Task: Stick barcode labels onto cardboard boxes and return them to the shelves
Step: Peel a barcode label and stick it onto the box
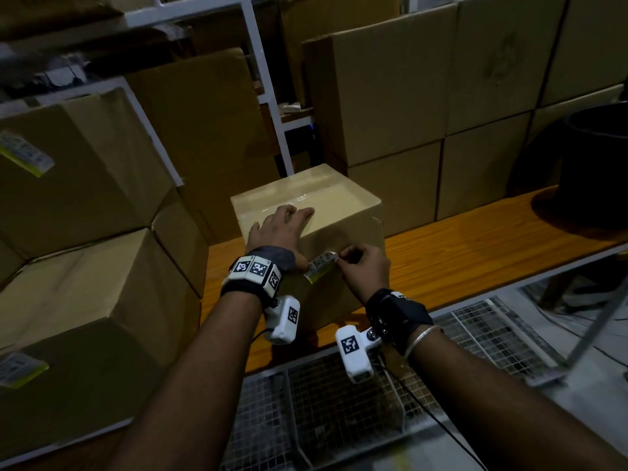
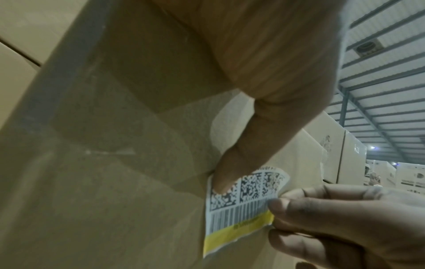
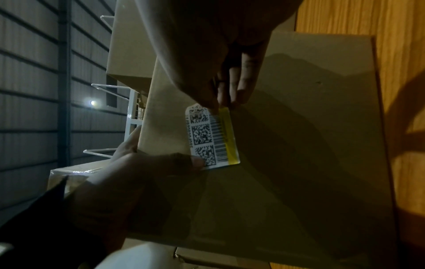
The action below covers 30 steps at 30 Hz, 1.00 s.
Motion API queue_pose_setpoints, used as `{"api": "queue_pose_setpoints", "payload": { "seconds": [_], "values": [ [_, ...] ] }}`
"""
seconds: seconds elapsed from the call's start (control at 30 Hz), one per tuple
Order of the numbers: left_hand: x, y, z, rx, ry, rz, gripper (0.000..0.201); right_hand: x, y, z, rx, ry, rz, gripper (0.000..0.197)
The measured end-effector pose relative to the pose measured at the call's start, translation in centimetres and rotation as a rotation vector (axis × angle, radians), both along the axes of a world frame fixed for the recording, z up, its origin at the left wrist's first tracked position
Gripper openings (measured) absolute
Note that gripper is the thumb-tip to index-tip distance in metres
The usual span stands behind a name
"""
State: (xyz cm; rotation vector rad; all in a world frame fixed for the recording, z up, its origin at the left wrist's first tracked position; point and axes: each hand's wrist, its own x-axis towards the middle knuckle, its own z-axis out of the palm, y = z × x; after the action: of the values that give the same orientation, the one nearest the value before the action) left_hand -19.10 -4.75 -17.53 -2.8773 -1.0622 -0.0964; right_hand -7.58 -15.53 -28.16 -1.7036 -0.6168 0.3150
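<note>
Label [image 1: 321, 265] first: a small paper rectangle, white with three square data-matrix blocks, a strip of bars and a yellow band along one long edge, lying against the near side of a cardboard box [image 1: 343, 212]. My right hand [image 1: 365, 263] pinches its right end between thumb and fingertips; that end curls slightly off the cardboard. My left hand [image 1: 277, 229] lies flat with straight fingers spread over the box's top near edge, while its thumb [image 2: 232, 174] reaches down and presses the label's left end to the side wall. The box is plain brown, matte on the side, with glossy clear tape across its top. It stands on a table [image 1: 458, 253] of orange wood grain. Bigger brown cartons [image 1: 401, 93] are stacked behind and to my left on white metal shelves [image 1: 261, 79]; two on the left carry similar labels. A wire mesh basket [image 1: 339, 402] sits below my wrists.
</note>
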Motion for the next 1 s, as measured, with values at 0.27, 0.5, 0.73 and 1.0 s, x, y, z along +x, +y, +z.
{"api": "queue_pose_setpoints", "payload": {
  "seconds": [0.27,0.5,0.73,1.0],
  "values": [
    [0.0,-0.1,0.1,-0.006,-0.014,0.001,0.111,-0.2,-0.1,0.2,0.044,0.065,0.023,0.005],
    [-0.1,-0.1,0.1,-0.011,-0.022,-0.006,0.111,0.1,-0.3,-0.4,0.035,-0.110,0.036,0.010],
    [-0.1,-0.1,0.2,-0.027,0.002,-0.008,0.115,0.1,-0.2,-0.2,0.028,-0.102,0.068,0.010],
    [-0.2,-0.1,0.2,-0.029,-0.001,-0.016,0.115,-0.1,0.3,-1.1,0.073,-0.110,0.198,0.015]
  ]
}}
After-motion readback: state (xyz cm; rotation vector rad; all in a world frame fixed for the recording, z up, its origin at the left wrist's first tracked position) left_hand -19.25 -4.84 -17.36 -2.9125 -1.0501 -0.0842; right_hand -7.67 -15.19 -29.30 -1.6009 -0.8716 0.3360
